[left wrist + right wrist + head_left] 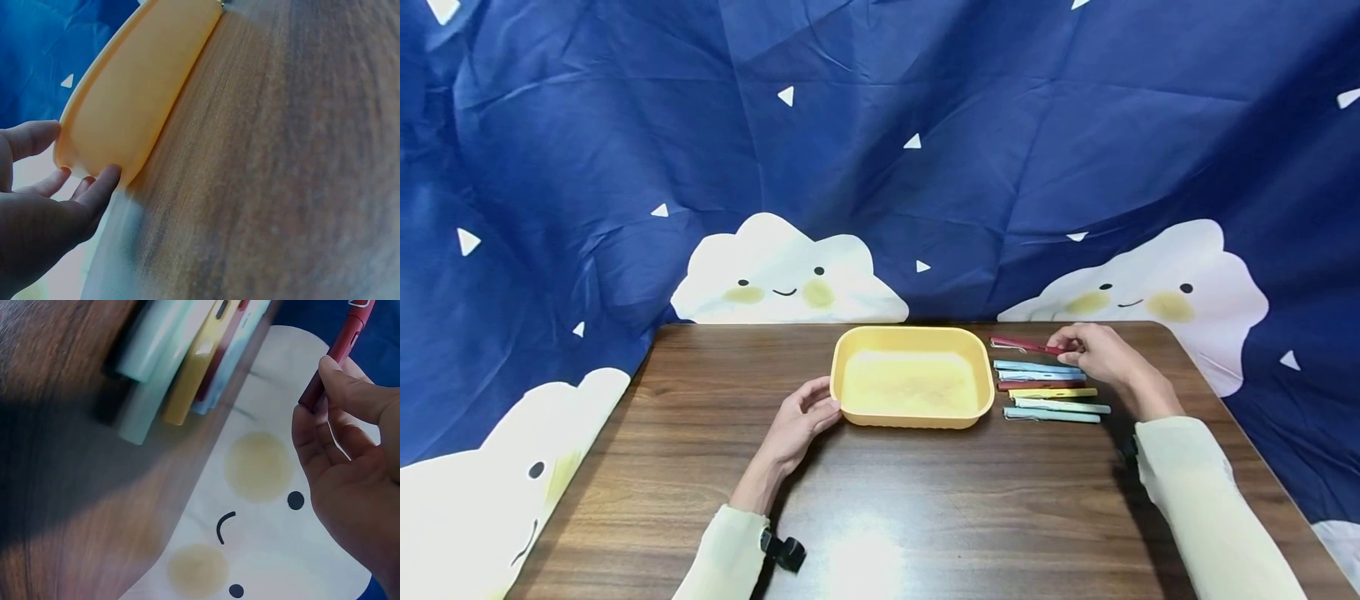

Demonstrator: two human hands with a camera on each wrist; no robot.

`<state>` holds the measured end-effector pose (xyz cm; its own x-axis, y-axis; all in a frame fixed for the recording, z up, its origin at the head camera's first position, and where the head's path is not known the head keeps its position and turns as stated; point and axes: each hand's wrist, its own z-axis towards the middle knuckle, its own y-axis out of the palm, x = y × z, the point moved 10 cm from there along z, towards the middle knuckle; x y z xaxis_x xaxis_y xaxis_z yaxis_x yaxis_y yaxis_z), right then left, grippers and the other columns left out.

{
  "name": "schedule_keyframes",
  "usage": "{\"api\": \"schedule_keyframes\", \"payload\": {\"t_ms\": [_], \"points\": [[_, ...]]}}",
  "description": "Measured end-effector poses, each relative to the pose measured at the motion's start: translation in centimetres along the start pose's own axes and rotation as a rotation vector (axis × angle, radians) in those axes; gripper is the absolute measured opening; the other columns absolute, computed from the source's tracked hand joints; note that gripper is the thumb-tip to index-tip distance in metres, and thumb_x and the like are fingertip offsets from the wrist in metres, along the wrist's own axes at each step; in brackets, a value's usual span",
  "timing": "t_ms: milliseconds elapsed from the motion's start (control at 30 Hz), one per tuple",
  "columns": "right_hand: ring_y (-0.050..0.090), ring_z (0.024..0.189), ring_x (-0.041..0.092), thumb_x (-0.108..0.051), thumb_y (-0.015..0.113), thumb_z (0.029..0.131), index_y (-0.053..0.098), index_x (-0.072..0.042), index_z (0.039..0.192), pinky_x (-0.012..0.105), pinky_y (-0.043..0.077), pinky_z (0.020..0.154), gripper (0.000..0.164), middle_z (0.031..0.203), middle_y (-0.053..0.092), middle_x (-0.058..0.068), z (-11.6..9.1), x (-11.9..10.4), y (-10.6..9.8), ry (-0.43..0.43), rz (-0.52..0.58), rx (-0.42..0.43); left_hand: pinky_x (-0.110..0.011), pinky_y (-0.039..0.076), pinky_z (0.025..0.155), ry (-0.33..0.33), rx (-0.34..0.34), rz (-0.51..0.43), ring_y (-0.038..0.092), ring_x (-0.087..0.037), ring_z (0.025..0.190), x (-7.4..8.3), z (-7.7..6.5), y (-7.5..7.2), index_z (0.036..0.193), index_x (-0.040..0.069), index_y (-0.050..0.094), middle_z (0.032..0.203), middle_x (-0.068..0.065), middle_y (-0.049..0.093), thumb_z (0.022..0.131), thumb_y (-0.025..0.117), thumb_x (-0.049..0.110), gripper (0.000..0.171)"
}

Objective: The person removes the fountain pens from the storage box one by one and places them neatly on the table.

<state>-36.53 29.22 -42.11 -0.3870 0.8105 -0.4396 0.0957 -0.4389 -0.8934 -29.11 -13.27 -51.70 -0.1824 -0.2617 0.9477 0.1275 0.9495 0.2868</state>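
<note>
My right hand point(1101, 357) pinches one end of a dark red pen point(1018, 343) between thumb and fingers. In the right wrist view, this pen point(344, 344) slants up from the fingertips, its clip near the top edge. Below it in the head view, several capped pens lie side by side, among them a light blue pen point(1026, 366), a yellow pen point(1051, 392) and a mint pen point(1063, 406). My left hand point(797, 423) touches the left end of a yellow tray point(914, 421). Its fingertips rest against the tray's outer wall point(119, 106), fingers spread.
Tray and pens stand on a brown wooden table point(925, 492), toward its far edge. Behind hangs a dark blue cloth point(880, 167) with white clouds and small triangles. A small black device point(784, 551) is strapped at the left wrist.
</note>
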Motion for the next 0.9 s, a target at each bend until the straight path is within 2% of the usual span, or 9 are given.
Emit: {"api": "schedule_keyframes", "payload": {"t_ms": [167,333,467,667,900], "points": [[0.058,0.082,0.023,0.008,0.069,0.088,0.072,0.0,0.098,0.04,0.049,0.072,0.014,0.086,0.066,0.007,0.2,0.9,0.7,0.015,0.008,-0.015,-0.029,0.054,0.097,0.002,0.004,0.007,0.048,-0.037,0.129,0.0,-0.1,0.1,0.148,-0.01,0.037,0.143,-0.032,0.043,0.095,0.059,-0.01,0.058],[0.06,0.087,0.027,0.005,0.069,0.089,0.071,0.0,0.1,0.044,0.051,0.076,0.012,0.089,0.067,0.012,0.5,2.2,1.5,0.033,-0.002,-0.052,-0.029,0.054,0.096,0.002,0.012,0.014,0.05,-0.035,0.126,0.0,0.0,0.0,0.147,-0.01,0.038,0.142,-0.032,0.044,0.094,0.06,-0.01,0.057],[0.062,0.089,0.028,0.006,0.07,0.09,0.072,0.0,0.1,0.046,0.051,0.077,0.012,0.092,0.069,0.011,0.6,3.0,1.9,0.056,0.001,-0.07,-0.03,0.054,0.097,0.001,0.01,0.012,0.049,-0.037,0.128,0.0,0.0,0.0,0.148,-0.01,0.038,0.143,-0.032,0.043,0.094,0.059,-0.01,0.057],[0.063,0.088,0.029,0.008,0.069,0.089,0.072,0.002,0.1,0.047,0.053,0.077,0.013,0.092,0.07,0.011,0.9,3.3,2.4,0.041,-0.001,-0.077,-0.03,0.054,0.097,-0.008,0.016,0.001,0.048,-0.038,0.129,-0.1,-0.1,-0.1,0.148,-0.01,0.037,0.144,-0.032,0.043,0.094,0.059,-0.011,0.059],[0.063,0.086,0.03,0.012,0.067,0.087,0.073,0.002,0.097,0.052,0.054,0.078,0.015,0.091,0.07,0.014,1.1,3.2,2.9,0.014,-0.075,-0.039,-0.03,0.053,0.097,-0.006,0.011,-0.001,0.046,-0.039,0.13,0.2,-0.2,0.2,0.149,-0.011,0.035,0.145,-0.032,0.042,0.094,0.059,-0.01,0.06]]}}
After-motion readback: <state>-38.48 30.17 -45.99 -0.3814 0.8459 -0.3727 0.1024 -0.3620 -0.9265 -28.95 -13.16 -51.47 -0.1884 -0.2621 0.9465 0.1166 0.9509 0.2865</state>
